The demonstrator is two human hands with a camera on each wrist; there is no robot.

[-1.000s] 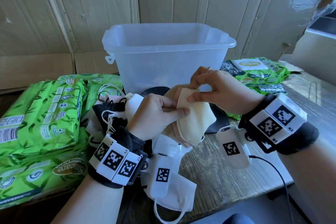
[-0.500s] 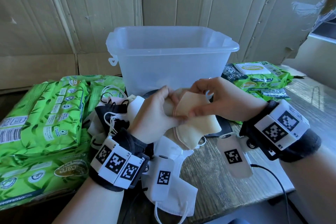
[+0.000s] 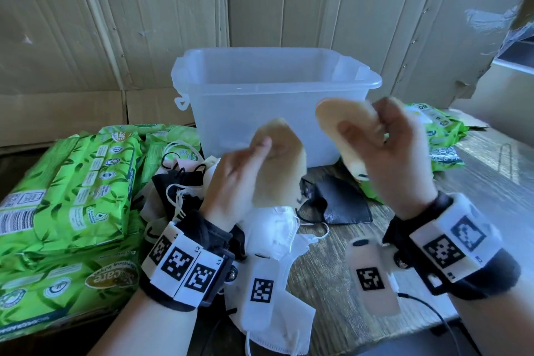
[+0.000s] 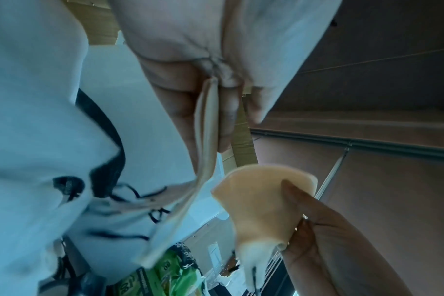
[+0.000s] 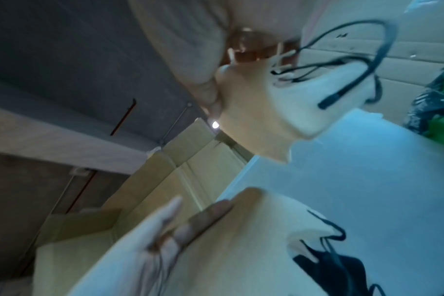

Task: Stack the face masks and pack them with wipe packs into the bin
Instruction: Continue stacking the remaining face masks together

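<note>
Two hands are raised in front of the bin [image 3: 277,89], and a beige mask is held in each: the left hand [image 3: 237,182] is curled round one beige mask [image 3: 284,179], thumb pressed on its face, while the right hand [image 3: 387,153] pinches a second beige mask [image 3: 338,118] between thumb and fingers, just clear of the first. Under the hands, a loose heap of masks is seen on the worktop [image 3: 326,283]: a white mask [image 3: 274,228] nearest, a black mask [image 3: 344,202] beside it, ear loops tangled at the left. Green wipe packs [image 3: 66,188] are piled at the left, and more wipe packs [image 3: 433,127] lie to the right of the bin, which looks unfilled as far as can be told. For a tidy stack, the two beige masks are best brought fold to fold and edge to edge, loops tucked flat first; a straying loop could be snagged in the heap, so the pair should be pressed flat before the next mask is taken.
</note>
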